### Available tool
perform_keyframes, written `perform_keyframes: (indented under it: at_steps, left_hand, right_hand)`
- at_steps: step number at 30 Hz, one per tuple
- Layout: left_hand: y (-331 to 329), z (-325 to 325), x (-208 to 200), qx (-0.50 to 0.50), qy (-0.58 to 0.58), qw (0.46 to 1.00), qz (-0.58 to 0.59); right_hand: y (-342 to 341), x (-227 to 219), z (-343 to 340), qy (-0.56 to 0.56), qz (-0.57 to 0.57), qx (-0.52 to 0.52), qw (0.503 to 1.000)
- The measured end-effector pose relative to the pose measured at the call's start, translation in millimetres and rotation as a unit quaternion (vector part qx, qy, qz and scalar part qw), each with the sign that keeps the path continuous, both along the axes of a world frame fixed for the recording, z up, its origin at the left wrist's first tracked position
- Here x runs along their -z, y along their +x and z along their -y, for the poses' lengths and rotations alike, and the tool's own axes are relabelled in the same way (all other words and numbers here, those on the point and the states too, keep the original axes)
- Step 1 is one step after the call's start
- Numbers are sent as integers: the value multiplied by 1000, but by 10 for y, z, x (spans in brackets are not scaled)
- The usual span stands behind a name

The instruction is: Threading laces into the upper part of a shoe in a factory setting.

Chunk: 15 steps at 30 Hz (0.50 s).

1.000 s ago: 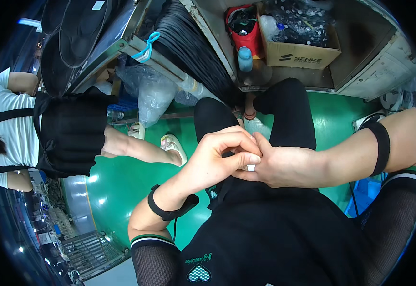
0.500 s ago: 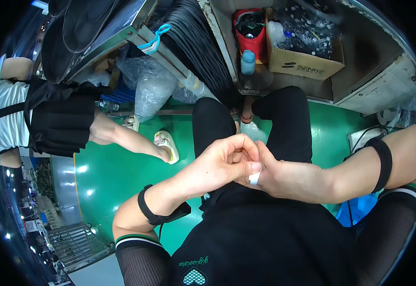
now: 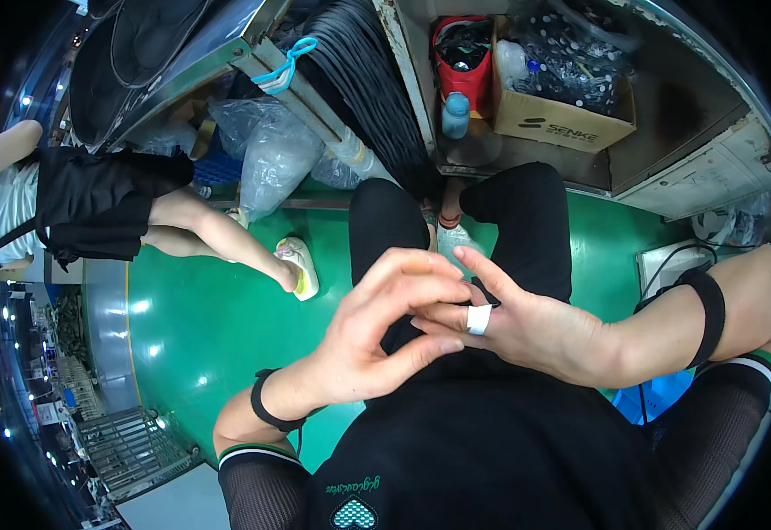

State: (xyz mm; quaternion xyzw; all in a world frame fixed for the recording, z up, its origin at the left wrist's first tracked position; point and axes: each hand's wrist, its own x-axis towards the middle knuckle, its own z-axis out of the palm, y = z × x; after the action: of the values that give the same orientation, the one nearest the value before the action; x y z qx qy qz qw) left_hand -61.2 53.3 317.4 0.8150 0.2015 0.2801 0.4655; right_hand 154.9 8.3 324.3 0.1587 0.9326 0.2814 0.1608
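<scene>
Above my lap my two hands meet, and neither one shows an object in its grip. My left hand (image 3: pixel 381 331) is open, its fingers loosely bent and its thumb apart below them. Its fingertips reach over the fingers of my right hand (image 3: pixel 536 331). That hand is open too, with the thumb lifted and the fingers stretched toward the left palm. A white band (image 3: pixel 479 319), like tape, wraps one of its fingers. Some of the right fingertips are hidden behind the left hand.
Beyond my knees, a metal cabinet (image 3: pixel 686 141) holds a cardboard box (image 3: pixel 562 131) of small parts in plastic, a red bag (image 3: pixel 478 84) and a blue bottle (image 3: pixel 456 117). Black cables (image 3: pixel 368 88) hang beside clear plastic bags (image 3: pixel 275 163). At left another person (image 3: pixel 94 203) stands on the green floor (image 3: pixel 200 327).
My hands have loosened from a closer clasp. The left fingers have uncurled and the right thumb has lifted, showing more of the white band. The other person has shifted slightly left.
</scene>
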Motion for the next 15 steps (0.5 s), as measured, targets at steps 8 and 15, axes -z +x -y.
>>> perform_keyframes:
  at_steps: [8,15]
  left_hand:
    - [101,140,37,-51,52,996,-43]
    - [186,152,75,-74,78,993,-52]
  right_hand:
    - [-106,-107,17,11,114,15,993]
    - [-67,-159,-10,38,135,-24,990]
